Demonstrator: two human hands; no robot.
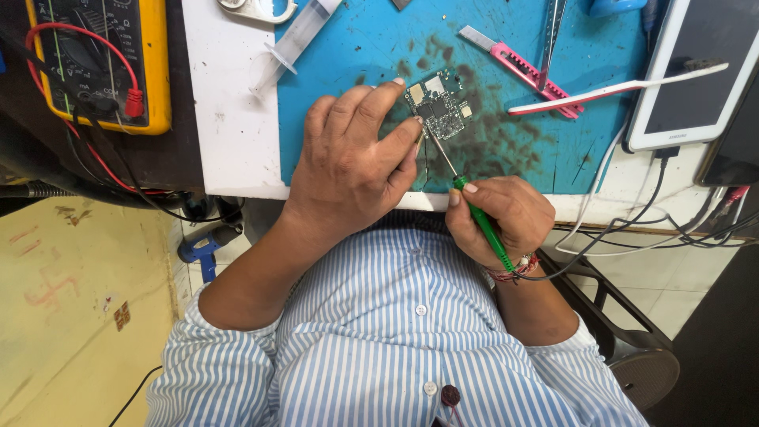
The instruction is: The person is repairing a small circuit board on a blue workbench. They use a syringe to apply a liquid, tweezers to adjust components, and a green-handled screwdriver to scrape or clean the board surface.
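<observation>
Near the front edge of the blue work mat [356,47], a small circuit board [439,107] lies flat. The left hand [352,162] presses its fingertips on the board's left side, steadying it. The right hand [502,217] pinches a green-handled soldering iron [474,213], tip touching the board's lower edge. Judged so, a joint is being worked; steady pressure and fine tip placement matter.

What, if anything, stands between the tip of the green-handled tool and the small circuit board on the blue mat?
Nothing visible does. The right hand holds the green-handled tool, whose thin metal shaft runs straight up to the circuit board. The left hand steadies the board from its left side, fingertips beside the shaft, not across it.
</observation>
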